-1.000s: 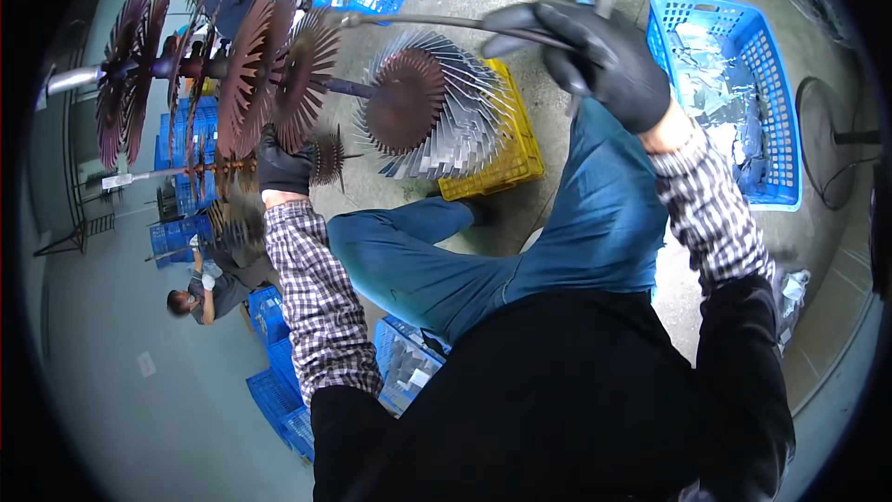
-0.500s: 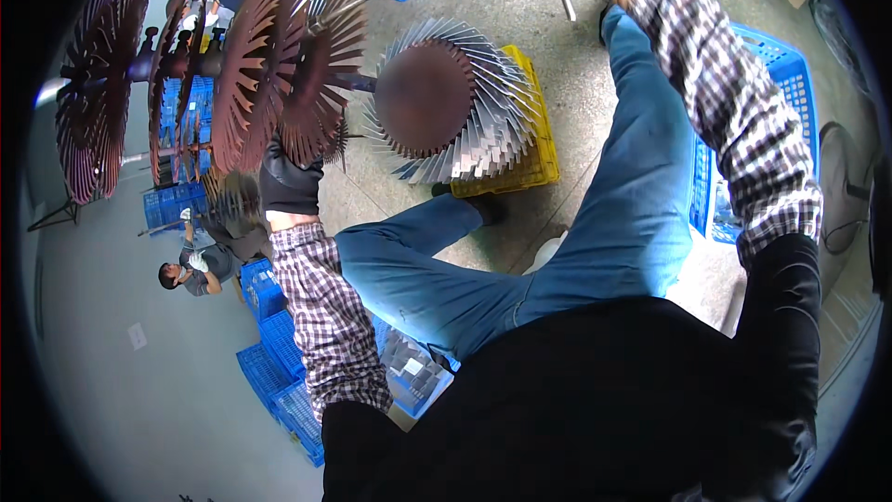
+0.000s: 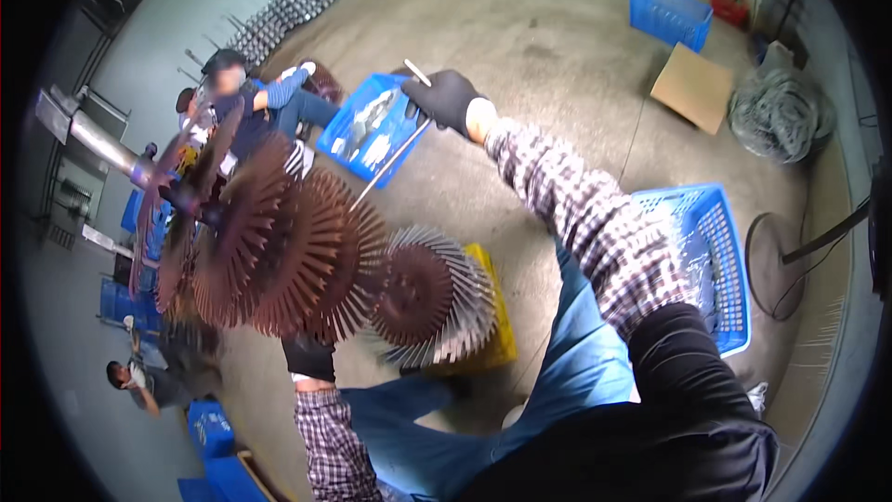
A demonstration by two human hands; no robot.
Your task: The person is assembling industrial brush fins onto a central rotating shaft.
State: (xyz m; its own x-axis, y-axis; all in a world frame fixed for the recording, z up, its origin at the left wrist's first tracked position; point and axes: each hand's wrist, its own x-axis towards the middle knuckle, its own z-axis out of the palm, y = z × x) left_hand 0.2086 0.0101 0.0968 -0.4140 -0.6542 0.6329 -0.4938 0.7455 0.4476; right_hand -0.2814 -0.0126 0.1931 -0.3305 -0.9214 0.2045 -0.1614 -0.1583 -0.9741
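My right hand (image 3: 448,100), in a black glove, is closed around a long metal wrench (image 3: 395,164) with a short handle end sticking out past the fingers. The shaft slants down left, its tip by a row of brown slotted discs (image 3: 295,256) mounted on a metal shaft (image 3: 104,144). At the near end of the row sits a round brown disc (image 3: 413,293) ringed by silver metal blades (image 3: 465,311). My left hand (image 3: 309,359), also black-gloved, is beneath the discs; they hide its fingers, so its grip does not show.
A yellow crate (image 3: 500,316) stands under the bladed disc. Blue crates stand ahead (image 3: 401,172) and at my right (image 3: 734,270). One person (image 3: 246,121) sits beyond the discs, another (image 3: 153,381) at far left. Cardboard (image 3: 690,88) and a wire coil (image 3: 776,116) lie right.
The view has tilted up, showing more floor and the far wall. My right hand still grips the wrench, now farther left and ahead; my left hand stays under the discs.
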